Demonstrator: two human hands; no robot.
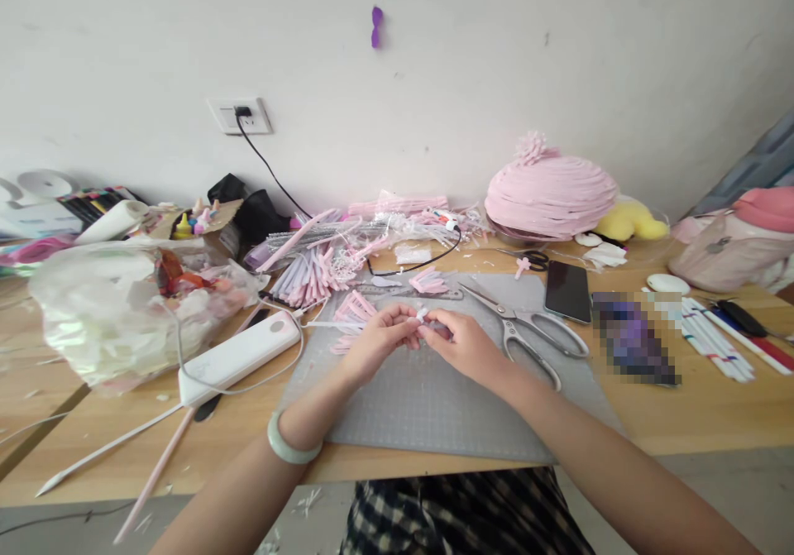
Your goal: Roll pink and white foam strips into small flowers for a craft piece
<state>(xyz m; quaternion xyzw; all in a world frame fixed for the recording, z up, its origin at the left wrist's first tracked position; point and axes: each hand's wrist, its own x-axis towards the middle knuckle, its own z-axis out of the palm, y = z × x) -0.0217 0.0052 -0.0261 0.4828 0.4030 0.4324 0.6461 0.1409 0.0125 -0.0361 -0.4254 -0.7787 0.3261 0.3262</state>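
Note:
Between the fingertips of my left hand and my right hand is a small white, fuzzy-looking piece, probably pipe cleaner. Both hands are closed in a pinch on it, above the grey cutting mat. Just left of my left hand lie short pink and lilac pipe cleaner pieces. More folded pink pieces lie beyond my hands beside a metal ruler. Large metal scissors rest open to the right of my right hand. The fingers hide part of the white piece.
A white power strip and a filled plastic bag are at left. Bundled pipe cleaners lie at the back. A pink wrapped dome stands back right, with a phone and several markers nearer.

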